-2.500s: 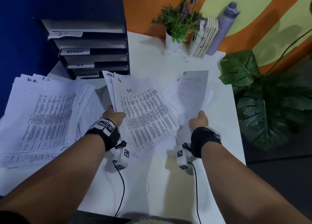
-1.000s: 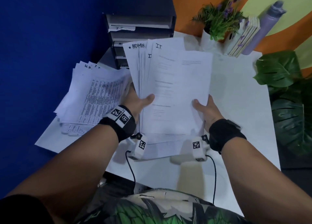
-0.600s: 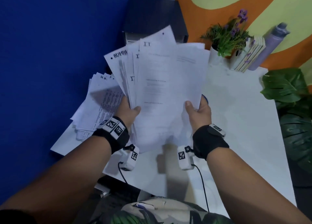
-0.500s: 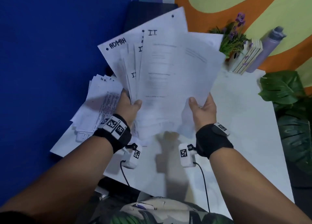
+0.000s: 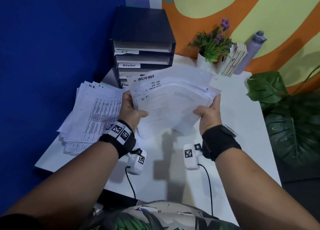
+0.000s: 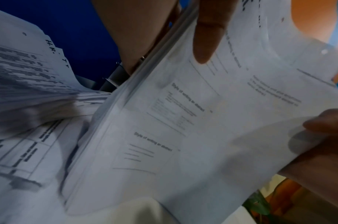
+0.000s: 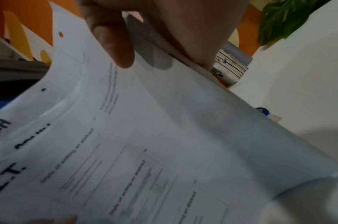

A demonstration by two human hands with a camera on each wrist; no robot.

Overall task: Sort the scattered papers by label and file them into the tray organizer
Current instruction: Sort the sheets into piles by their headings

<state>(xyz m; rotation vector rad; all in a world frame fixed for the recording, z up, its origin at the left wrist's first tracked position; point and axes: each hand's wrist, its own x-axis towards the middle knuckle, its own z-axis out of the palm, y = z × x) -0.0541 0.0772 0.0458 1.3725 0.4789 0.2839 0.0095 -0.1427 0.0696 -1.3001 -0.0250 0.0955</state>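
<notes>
Both hands hold one fanned bundle of white papers (image 5: 173, 98) above the white table (image 5: 242, 125). My left hand (image 5: 131, 108) grips its left edge, thumb on top; the thumb (image 6: 206, 37) lies across the top sheet (image 6: 183, 121). My right hand (image 5: 207, 112) grips the right edge, thumb (image 7: 114, 45) pressing the top sheet (image 7: 164, 136). The top sheet reads I.T.; sheets behind read ADMIN and H.R. The black tray organizer (image 5: 143, 44) stands behind, with shelves tagged I.T. and ADMIN; its lower shelves are partly hidden by the bundle.
A second loose stack of papers (image 5: 97, 115) marked H.R. and I.T. lies on the table at left, by the blue wall. A potted plant (image 5: 213, 42), small books (image 5: 235, 60) and a grey bottle (image 5: 251, 51) stand at the back right. Large green leaves (image 5: 294, 118) are off the right edge.
The bundle, held upright and fanned before, has come down and tilted flatter over the table, uncovering the organizer. Both hands keep their grip on its edges.
</notes>
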